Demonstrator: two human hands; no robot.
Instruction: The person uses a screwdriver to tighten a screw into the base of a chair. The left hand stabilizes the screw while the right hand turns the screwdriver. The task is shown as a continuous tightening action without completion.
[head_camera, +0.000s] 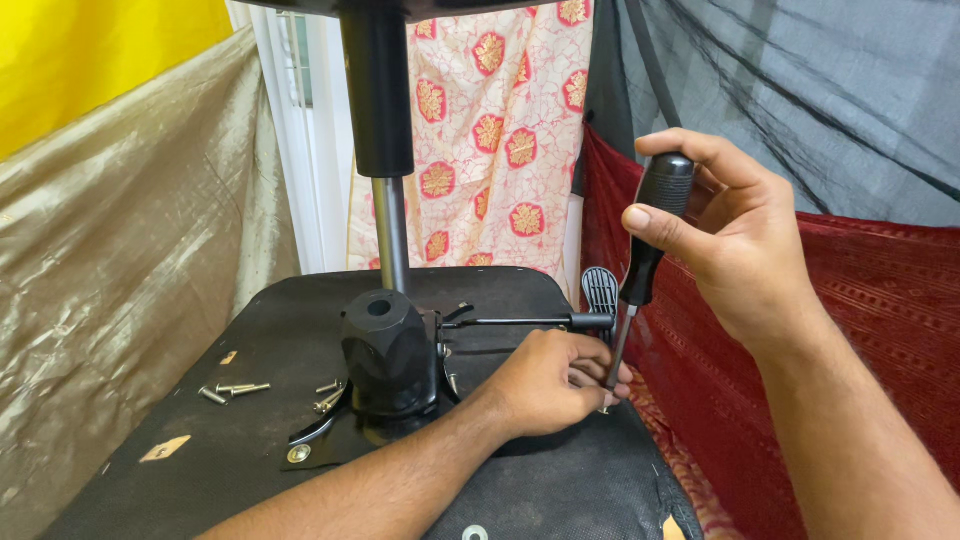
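- Two bare hands worked over an upturned black fabric-covered chair seat base (560, 480), which filled the lower half of the view.
- The right hand (745, 240), at about two o'clock from the centre, was closed around the rounded black handle of a screwdriver (650, 235), thumb pressed on its side and fingers curled behind.
- That screwdriver stood nearly upright, tilted slightly, its thin metal shaft running down toward five o'clock and ending by the fingers of the other hand.
- The left hand (555, 385), near the centre, was curled with its fingertips pinched around the shaft's lower end; whether it held a screw I could not tell.
- Just at nine o'clock from the left hand sat the chunky black plastic hub of the chair mechanism (388, 350), mounted on a black metal plate (330, 440).
- From the hub a grey metal gas-lift column (390, 230) rose toward twelve o'clock into a wider black sleeve (378, 90).
- A thin black lever rod (520, 322) ran from the hub toward three o'clock, ending in a ribbed black paddle (600, 290) just above the left hand.
- Several loose silver screws (235, 390) lay on the seat at nine o'clock from the hub, well apart from both hands.
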